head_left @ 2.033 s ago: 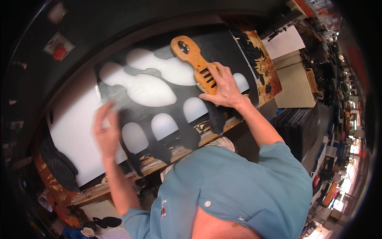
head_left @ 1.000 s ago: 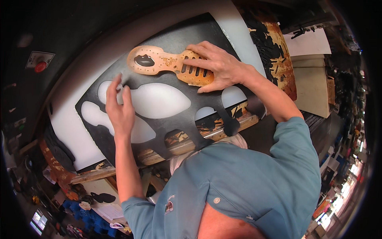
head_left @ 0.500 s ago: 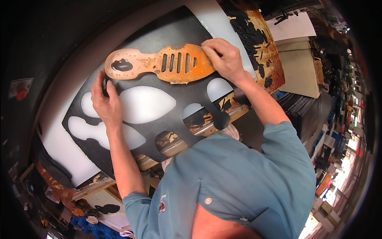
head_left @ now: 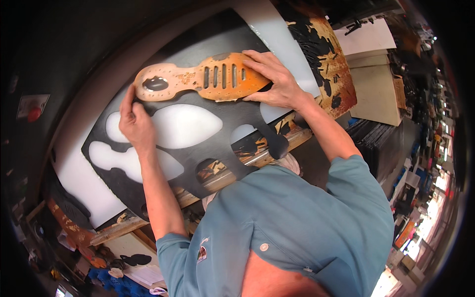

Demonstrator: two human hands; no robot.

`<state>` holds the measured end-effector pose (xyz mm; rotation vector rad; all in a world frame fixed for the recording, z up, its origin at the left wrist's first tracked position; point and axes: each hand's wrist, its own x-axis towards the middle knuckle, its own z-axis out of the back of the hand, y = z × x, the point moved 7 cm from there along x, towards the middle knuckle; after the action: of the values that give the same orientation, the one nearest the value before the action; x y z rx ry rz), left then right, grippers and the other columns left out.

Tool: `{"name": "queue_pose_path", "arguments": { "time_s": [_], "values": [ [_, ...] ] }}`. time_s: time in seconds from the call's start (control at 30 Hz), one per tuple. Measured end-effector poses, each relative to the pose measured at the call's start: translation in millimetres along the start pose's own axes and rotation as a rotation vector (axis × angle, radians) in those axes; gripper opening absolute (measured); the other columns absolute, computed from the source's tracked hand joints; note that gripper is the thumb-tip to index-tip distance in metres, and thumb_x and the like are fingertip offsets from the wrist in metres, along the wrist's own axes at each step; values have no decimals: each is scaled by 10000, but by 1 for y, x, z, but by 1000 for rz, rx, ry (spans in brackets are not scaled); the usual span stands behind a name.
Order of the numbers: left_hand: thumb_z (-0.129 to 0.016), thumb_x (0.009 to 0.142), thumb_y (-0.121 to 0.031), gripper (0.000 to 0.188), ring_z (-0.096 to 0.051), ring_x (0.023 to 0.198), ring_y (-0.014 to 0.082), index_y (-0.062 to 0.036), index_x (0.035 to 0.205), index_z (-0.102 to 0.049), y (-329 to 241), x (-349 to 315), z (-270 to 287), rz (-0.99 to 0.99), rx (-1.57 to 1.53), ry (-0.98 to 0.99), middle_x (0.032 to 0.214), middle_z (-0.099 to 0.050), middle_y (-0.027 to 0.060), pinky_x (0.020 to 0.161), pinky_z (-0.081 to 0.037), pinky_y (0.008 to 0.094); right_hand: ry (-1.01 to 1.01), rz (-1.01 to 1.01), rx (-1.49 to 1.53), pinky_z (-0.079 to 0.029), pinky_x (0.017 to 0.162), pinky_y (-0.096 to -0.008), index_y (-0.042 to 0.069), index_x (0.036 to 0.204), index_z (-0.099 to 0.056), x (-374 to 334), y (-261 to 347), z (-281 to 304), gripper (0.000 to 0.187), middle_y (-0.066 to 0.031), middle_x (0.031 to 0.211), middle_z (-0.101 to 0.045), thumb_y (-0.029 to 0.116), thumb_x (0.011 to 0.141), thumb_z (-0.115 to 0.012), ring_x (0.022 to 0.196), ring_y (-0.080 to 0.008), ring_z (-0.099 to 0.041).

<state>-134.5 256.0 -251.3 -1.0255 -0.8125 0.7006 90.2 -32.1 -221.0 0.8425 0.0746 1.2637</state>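
Note:
An orange sole-shaped cutting die (head_left: 190,81) with slots and an oval opening lies over a black sheet (head_left: 213,29). Sole-shaped holes run through the sheet, showing a white board (head_left: 74,163) beneath. My left hand (head_left: 137,127) is at the die's rounded left end, its fingertips against the rim. At the pointed right end, my right hand (head_left: 278,81) spans the die, fingers over the far edge and thumb along the near edge. The near side of the sheet hangs in strips over the table's front edge.
A wooden rail (head_left: 118,231) edges the table in front of me. Black scraps lie on a rusty plate (head_left: 346,89) at the right, near a beige box (head_left: 373,94) and a stack of dark sheets (head_left: 371,148). A red button (head_left: 34,115) is at the left.
My right hand has shifted from the die's tip to a wider grip across it. My left fingers have drawn closer together at the left end. The die has turned slightly.

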Motion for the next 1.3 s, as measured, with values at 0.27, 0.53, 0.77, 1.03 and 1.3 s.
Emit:
{"name": "queue_pose_path", "arguments": {
  "time_s": [0.27,0.53,0.77,1.03,1.3],
  "values": [
    [-552,1077,-35,374,-682,1248,189,50,1426,-657,-15,-5,13,30,55,-5,1334,-751,140,1121,-489,330,-244,-195,109,-603,934,-293,15,1245,-790,-2,-18,7,264,-151,1231,-791,61,990,-740,1076,-187,-756],
    [-593,1040,-1,193,-701,938,207,35,1168,-734,-90,-179,39,50,107,122,1065,-757,116,934,-532,359,-731,-551,680,-614,769,-258,-65,1169,-741,-18,-58,5,198,-129,1045,-798,76,1048,-673,870,-147,-766],
    [-786,854,46,271,-615,679,258,-58,1097,-727,-85,-233,-6,-576,454,116,763,-628,59,695,-427,404,-717,-552,77,-592,815,-321,18,1176,-759,-37,-56,66,188,-99,1081,-777,129,1051,-673,929,-172,-745],
    [-774,922,-45,115,-637,742,283,-67,1027,-733,-81,-233,4,-546,505,80,819,-677,82,762,-461,423,-702,155,39,-543,687,-349,25,964,-745,8,79,110,150,-112,851,-704,153,1031,-707,724,-263,-667],
    [-745,965,-94,40,-640,715,267,-72,994,-728,-79,-233,8,-553,510,26,778,-682,66,754,-452,408,-558,43,-2,-522,669,-319,-17,936,-700,-89,100,63,131,-97,811,-693,88,1014,-707,713,-173,-650]
  ]
}}
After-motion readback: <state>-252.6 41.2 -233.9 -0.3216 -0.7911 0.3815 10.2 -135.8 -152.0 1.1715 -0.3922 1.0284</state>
